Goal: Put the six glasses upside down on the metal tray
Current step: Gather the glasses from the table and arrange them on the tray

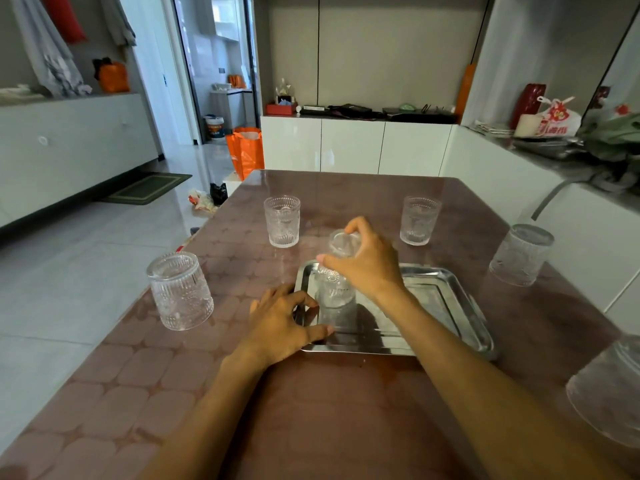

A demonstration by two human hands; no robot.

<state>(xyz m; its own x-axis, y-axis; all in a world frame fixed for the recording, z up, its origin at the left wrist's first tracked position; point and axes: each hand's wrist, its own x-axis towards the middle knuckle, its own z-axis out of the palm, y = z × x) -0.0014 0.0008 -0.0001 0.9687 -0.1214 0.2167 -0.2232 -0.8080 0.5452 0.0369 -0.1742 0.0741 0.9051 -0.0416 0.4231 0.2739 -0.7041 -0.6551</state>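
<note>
Head view, single frame. Metal tray [446,292]: rectangular, polished steel, raised rim, rounded corners, mirror-like floor reflecting hand and glass; seated on brownish table [311,403] with glossy covering patterned in rounded squares. Held glass [337,289]: clear pressed tumbler, vertical ribbing with a beaded band, inverted, thick base uppermost, mouth down over left part of tray floor; contact with floor vs. just above it not resolvable. Right hand [370,265] on held glass from above and right: fingers curled around base end, thumb across near side, base showing between thumb and forefinger. Left hand [280,320] at tray's left edge, palm down: fingers loosely spread along rim, thumb laid on near-left corner, nothing grasped; not touching held glass, just beside it. Five further tumblers of same ribbed pattern on table, all off tray, all mouth up: near-left glass [180,292] well apart from tray; far-left glass [282,221] beyond tray; far-right glass [419,220] beyond tray; right glass [521,256] near right table edge; near-right glass [609,389] cut off by frame edge. White glossy cabinets [353,145] behind table; orange bag [246,150] on floor at far-left corner.
</note>
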